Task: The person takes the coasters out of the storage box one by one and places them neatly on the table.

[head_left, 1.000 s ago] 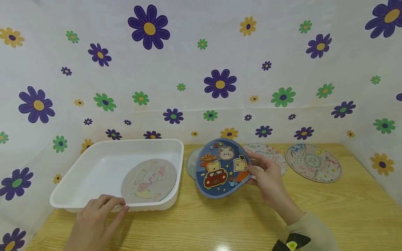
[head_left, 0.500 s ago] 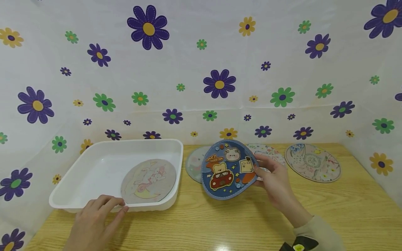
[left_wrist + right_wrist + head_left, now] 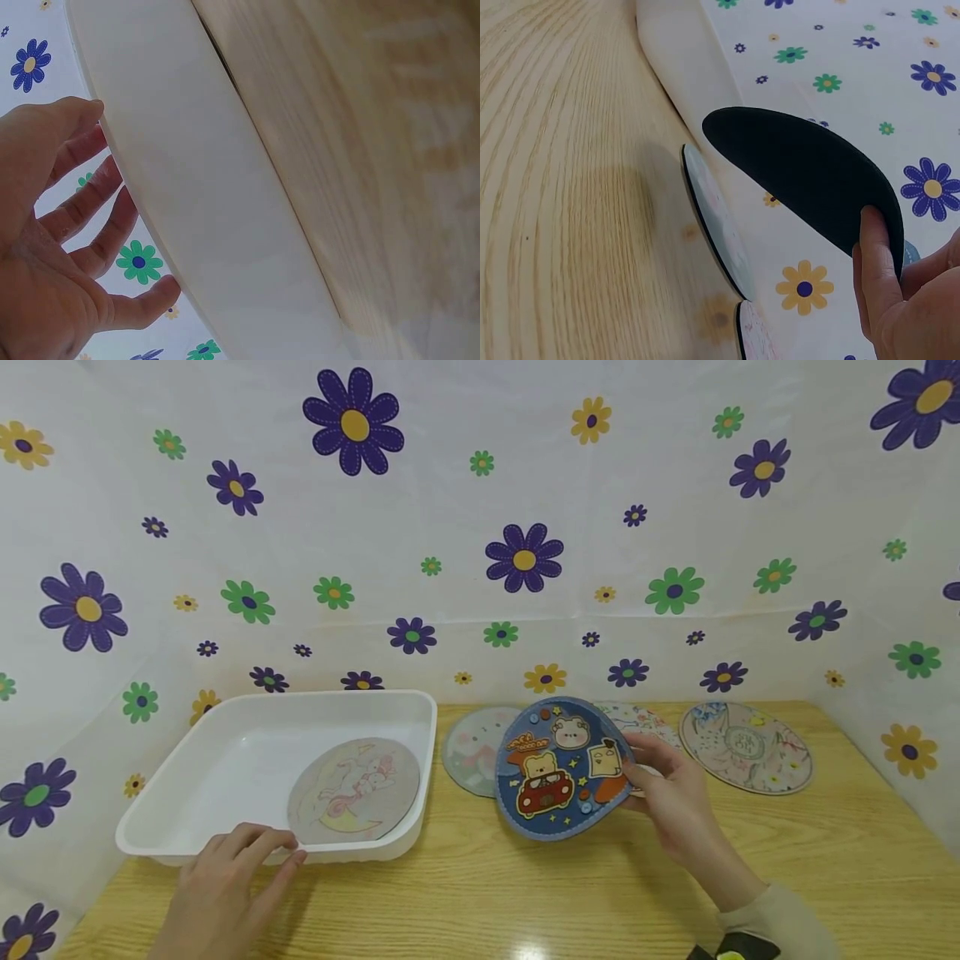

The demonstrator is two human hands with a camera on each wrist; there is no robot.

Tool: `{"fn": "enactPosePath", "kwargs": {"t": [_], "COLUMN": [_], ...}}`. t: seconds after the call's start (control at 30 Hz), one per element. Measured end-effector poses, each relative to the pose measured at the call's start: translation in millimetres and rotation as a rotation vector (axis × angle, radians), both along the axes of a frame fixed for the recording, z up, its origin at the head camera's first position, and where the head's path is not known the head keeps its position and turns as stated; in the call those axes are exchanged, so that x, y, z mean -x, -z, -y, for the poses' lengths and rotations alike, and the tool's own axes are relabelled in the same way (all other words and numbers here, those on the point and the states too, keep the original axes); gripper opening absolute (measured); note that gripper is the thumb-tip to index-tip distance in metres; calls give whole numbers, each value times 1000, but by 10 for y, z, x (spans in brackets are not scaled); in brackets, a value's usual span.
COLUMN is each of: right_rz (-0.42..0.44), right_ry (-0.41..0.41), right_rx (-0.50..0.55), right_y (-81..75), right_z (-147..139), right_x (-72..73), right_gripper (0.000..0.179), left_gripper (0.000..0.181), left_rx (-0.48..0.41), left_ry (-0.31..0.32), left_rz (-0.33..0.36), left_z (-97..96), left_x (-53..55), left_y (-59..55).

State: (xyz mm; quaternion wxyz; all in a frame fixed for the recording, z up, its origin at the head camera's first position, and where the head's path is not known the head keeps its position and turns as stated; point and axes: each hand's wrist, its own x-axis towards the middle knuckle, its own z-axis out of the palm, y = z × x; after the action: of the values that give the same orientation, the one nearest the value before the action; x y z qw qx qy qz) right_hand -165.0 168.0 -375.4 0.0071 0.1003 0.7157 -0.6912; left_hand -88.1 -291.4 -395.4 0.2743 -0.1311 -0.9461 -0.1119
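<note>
My right hand (image 3: 671, 797) pinches a blue round mouse pad (image 3: 558, 768) by its right edge, above the table. Its cartoon print has a bear in a red car. In the right wrist view the black underside (image 3: 802, 172) faces the camera and the pad bends slightly. My left hand (image 3: 225, 885) holds the front rim of a white plastic tray (image 3: 187, 843), its thumb on the outside; in the left wrist view some fingertips disappear behind the rim. A pale pad with a rabbit print (image 3: 356, 789) leans inside the tray's right part.
Behind the held pad, a pale green pad (image 3: 468, 752) and a floral pad (image 3: 648, 722) lie partly hidden on the wooden table (image 3: 465, 902). A beige floral pad (image 3: 746, 747) lies farther right. A flower-printed cloth (image 3: 450, 510) stands behind and at both sides.
My right hand has moved a little to the right with the blue mouse pad, showing more of the pale green pad behind. The left hand and the tray stay where they were.
</note>
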Motion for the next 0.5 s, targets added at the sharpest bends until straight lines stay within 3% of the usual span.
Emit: {"fn": "enactPosePath", "kwargs": {"t": [0.27, 0.5], "right_rz": [10, 26], "right_ry": [15, 15], "right_rx": [8, -31], "right_y": [26, 62], "right_z": [-86, -153], "right_x": [-38, -76], "right_gripper": [43, 44], "left_gripper": [24, 28], "left_rx": [-13, -6], "left_ry": [-37, -8], "left_rz": [67, 8], "left_z": [-6, -4], "left_x": [-9, -4], "left_y": [6, -5]}}
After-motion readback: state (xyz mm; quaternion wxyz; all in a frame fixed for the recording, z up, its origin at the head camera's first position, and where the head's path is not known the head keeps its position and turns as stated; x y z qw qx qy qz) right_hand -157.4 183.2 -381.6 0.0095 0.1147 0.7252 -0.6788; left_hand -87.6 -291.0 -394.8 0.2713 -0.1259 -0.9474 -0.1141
